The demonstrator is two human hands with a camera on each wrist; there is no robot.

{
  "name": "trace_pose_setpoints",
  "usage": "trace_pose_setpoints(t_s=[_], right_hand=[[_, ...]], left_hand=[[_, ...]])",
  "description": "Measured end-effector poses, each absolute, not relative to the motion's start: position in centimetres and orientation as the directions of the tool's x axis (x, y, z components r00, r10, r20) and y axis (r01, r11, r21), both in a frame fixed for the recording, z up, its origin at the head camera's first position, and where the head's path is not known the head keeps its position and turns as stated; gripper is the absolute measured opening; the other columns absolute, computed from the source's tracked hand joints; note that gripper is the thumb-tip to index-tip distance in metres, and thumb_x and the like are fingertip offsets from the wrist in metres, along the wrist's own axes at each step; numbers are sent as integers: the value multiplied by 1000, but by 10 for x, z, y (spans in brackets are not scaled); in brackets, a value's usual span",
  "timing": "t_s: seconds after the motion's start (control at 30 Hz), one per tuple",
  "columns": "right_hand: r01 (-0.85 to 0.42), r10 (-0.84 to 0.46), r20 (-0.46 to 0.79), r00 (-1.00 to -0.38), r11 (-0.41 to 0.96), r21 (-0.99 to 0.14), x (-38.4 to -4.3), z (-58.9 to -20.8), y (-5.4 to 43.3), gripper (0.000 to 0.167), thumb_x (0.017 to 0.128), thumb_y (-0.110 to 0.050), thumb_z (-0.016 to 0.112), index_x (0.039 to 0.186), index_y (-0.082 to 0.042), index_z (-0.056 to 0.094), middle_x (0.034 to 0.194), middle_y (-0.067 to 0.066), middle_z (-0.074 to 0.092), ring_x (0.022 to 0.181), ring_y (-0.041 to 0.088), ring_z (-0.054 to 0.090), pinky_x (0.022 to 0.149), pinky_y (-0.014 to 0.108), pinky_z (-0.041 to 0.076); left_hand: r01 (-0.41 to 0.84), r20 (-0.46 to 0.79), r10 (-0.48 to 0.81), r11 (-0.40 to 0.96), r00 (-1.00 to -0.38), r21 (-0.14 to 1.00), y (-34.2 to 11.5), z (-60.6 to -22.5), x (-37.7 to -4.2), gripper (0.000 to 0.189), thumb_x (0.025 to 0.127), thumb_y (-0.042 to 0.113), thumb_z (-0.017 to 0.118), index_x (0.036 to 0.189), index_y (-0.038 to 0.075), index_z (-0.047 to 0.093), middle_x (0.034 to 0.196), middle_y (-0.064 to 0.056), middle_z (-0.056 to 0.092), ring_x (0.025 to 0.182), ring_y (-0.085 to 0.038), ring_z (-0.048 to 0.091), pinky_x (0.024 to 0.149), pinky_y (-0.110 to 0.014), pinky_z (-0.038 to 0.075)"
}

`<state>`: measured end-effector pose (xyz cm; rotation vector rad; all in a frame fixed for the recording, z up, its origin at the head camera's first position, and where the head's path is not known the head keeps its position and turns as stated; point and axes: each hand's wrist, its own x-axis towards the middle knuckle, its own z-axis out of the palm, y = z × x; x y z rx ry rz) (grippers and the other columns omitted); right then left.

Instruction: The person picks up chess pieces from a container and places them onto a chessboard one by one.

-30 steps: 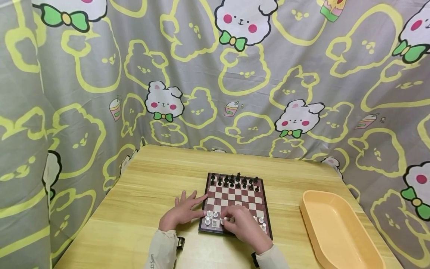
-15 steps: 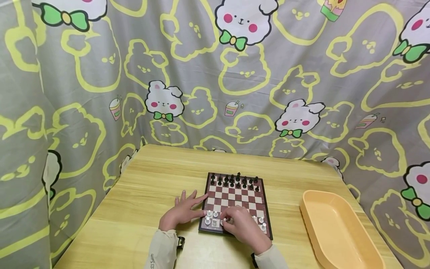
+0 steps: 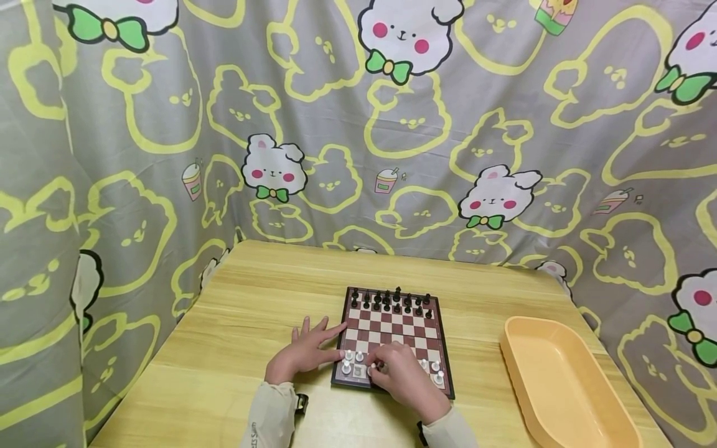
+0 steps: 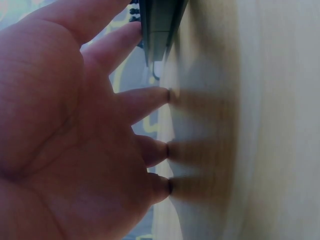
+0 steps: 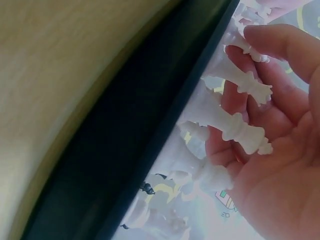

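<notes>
A folding chessboard (image 3: 386,339) lies on the table, its dark and light squares facing up. My left hand (image 3: 305,356) is spread at the board's left edge, thumb and index finger touching it; in the left wrist view its other fingertips rest on the table. At the near rows my right hand (image 3: 406,373) pinches a white chess piece (image 5: 255,54) between thumb and fingers, beside a white knight (image 3: 358,371). The right wrist view shows other tall white pieces, including a king (image 5: 242,132), standing in front of the palm. The right hand hides several near squares in the head view.
Black chess pieces (image 3: 386,303) fill the two far rows. White pawns (image 3: 360,357) stand at the near left, and more white pieces (image 3: 439,378) at the near right. An orange plastic tray (image 3: 515,367) sits right of the board. A patterned curtain (image 3: 414,155) rises behind the table.
My right hand and wrist have shifted very slightly to the left, still at the same near-row piece. The left hand stays against the board's edge.
</notes>
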<state>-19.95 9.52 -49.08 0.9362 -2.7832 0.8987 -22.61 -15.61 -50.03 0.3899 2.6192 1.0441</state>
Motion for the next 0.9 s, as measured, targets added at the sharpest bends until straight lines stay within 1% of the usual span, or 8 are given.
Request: trace_pose_setpoints(t_s=[0.33, 0.4, 0.5, 0.6, 0.7, 0.73, 0.8, 0.9], right_hand=[[-578, -539, 230, -810, 666, -472, -198, -487, 93, 12, 86, -7, 80, 95, -15, 80, 95, -6, 77, 86, 11, 66, 84, 41, 55], [-577, -542, 226, -809, 663, -476, -197, -487, 94, 13, 86, -8, 79, 98, -14, 79, 96, -6, 77, 86, 11, 66, 86, 42, 55], [-560, -537, 212, -817, 648, -516, -195, -488, 98, 16, 88, -12, 79, 104, -13, 78, 101, -4, 77, 88, 13, 67, 87, 43, 55], [-516, -505, 199, -840, 629, -581, -191, -489, 103, 20, 93, -24, 77, 110, -14, 77, 111, -4, 75, 100, 17, 67, 92, 45, 55], [-482, -457, 219, -862, 607, -632, -187, -489, 109, 22, 98, -33, 72, 111, -15, 75, 115, -5, 73, 110, 19, 63, 97, 49, 53], [-479, -442, 233, -866, 603, -638, -187, -489, 111, 23, 100, -34, 69, 111, -16, 76, 116, -6, 73, 111, 18, 63, 98, 48, 53], [-490, -422, 272, -865, 594, -639, -187, -489, 115, 20, 103, -32, 65, 107, -15, 76, 112, -8, 73, 109, 17, 64, 97, 47, 53], [-516, -397, 331, -856, 608, -604, -190, -488, 124, 19, 105, -25, 63, 102, -13, 77, 106, -6, 75, 105, 16, 67, 95, 46, 55]], left_hand=[[136, -172, 353, 698, -920, 703, -157, -500, -227, 67, 98, 44, 68, 158, 25, 46, 167, -27, 20, 150, -60, -7, 116, -75, -7], [135, -174, 354, 695, -919, 706, -157, -500, -226, 67, 98, 44, 69, 158, 25, 46, 168, -27, 19, 150, -60, -8, 116, -75, -7], [135, -177, 360, 691, -916, 710, -156, -501, -225, 66, 99, 44, 68, 158, 24, 45, 168, -28, 19, 150, -60, -8, 115, -75, -8], [138, -174, 362, 692, -916, 708, -156, -502, -225, 58, 104, 43, 59, 158, 24, 46, 167, -27, 20, 149, -61, -8, 115, -76, -9], [143, -159, 350, 696, -923, 704, -157, -503, -225, 49, 110, 39, 47, 157, 24, 48, 167, -27, 22, 149, -61, -6, 115, -77, -8], [141, -156, 342, 700, -926, 700, -157, -503, -224, 47, 112, 37, 43, 157, 24, 48, 167, -27, 22, 149, -61, -6, 115, -76, -8], [136, -153, 331, 704, -931, 697, -158, -504, -223, 46, 113, 35, 40, 156, 24, 49, 167, -26, 24, 150, -61, -7, 115, -76, -8], [129, -160, 319, 719, -934, 683, -160, -506, -222, 46, 113, 35, 38, 157, 24, 47, 166, -24, 26, 150, -60, -5, 116, -76, -7]])
